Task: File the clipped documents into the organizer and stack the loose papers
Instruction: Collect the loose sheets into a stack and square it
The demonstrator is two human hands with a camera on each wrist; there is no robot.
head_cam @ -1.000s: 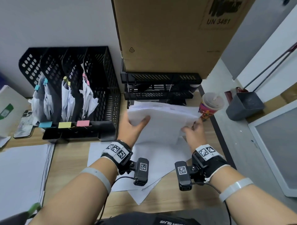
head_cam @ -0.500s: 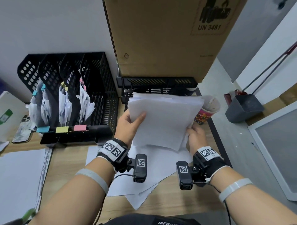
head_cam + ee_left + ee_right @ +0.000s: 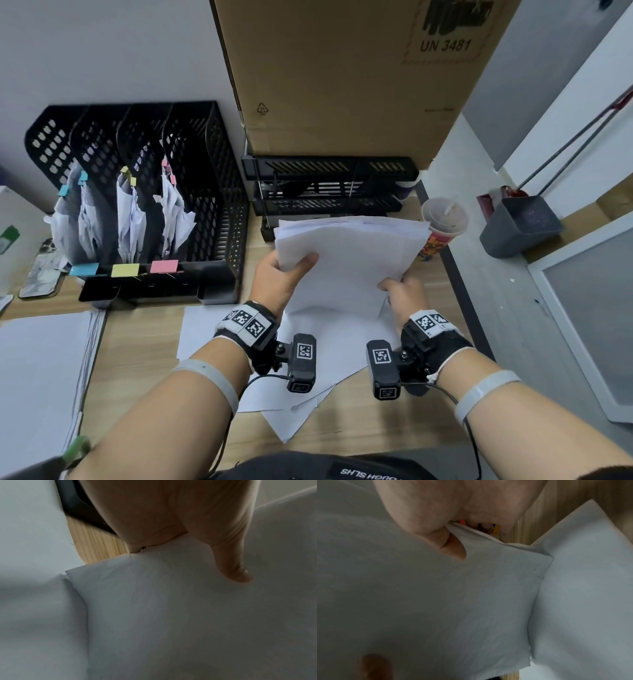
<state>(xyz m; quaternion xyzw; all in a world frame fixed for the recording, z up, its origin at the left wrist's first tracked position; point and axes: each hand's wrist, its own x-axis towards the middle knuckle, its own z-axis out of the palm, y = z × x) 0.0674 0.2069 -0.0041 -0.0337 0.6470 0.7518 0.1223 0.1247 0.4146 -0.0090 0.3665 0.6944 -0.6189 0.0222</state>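
Note:
A sheaf of loose white papers (image 3: 349,260) is held up, tilted, above the wooden desk. My left hand (image 3: 284,277) grips its left edge, thumb on top (image 3: 238,573). My right hand (image 3: 404,294) grips its lower right corner, thumb on the sheet (image 3: 453,547). More loose sheets (image 3: 308,394) lie scattered on the desk below my wrists. The black mesh organizer (image 3: 222,205) stands at the back left with clipped documents (image 3: 171,212) in three slots, tagged blue, yellow and pink.
A thick paper stack (image 3: 37,377) lies at the left desk edge. Black letter trays (image 3: 329,192) sit under a large cardboard box (image 3: 342,78). A lidded drink cup (image 3: 442,226) stands at the right desk edge. A phone (image 3: 42,270) lies far left.
Both hands have raised the sheaf from lying low over the desk to a steeper tilt. The right hand slid down to the lower right corner.

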